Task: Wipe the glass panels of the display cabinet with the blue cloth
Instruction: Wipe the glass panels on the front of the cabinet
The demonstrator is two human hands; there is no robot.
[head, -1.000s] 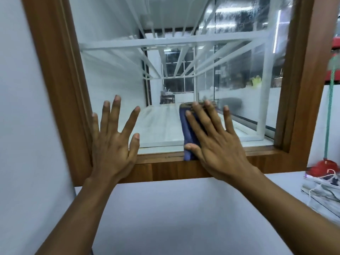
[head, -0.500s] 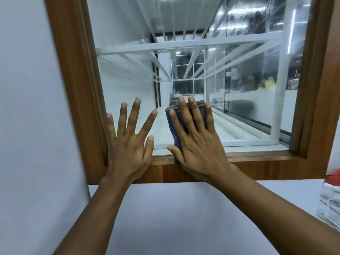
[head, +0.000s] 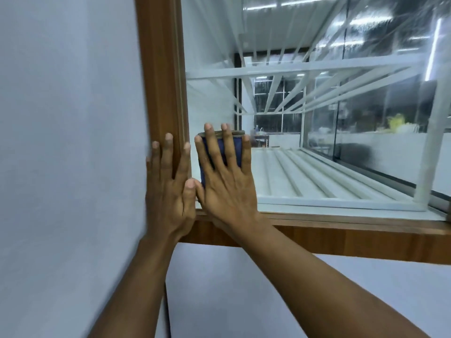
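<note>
The right hand [head: 225, 184] lies flat, fingers [head: 227, 145] straight and spread, pressing the blue cloth [head: 236, 150] against the lower left corner of the glass panel [head: 329, 132]; the cloth shows only between the fingers and along its top edge. Just left, the left hand [head: 168, 191] rests flat, fingers relaxed, on the wooden frame [head: 158, 69], the two thumbs touching. Reflections blur what stands behind the glass at the right.

No text, label, brand, number or sign can be read anywhere in the view. The blue cloth [head: 238, 152], the wooden frame [head: 158, 93] and the glass panel [head: 353, 181] show no legible writing, and the shapes seen through the glass are too blurred to make out.
</note>
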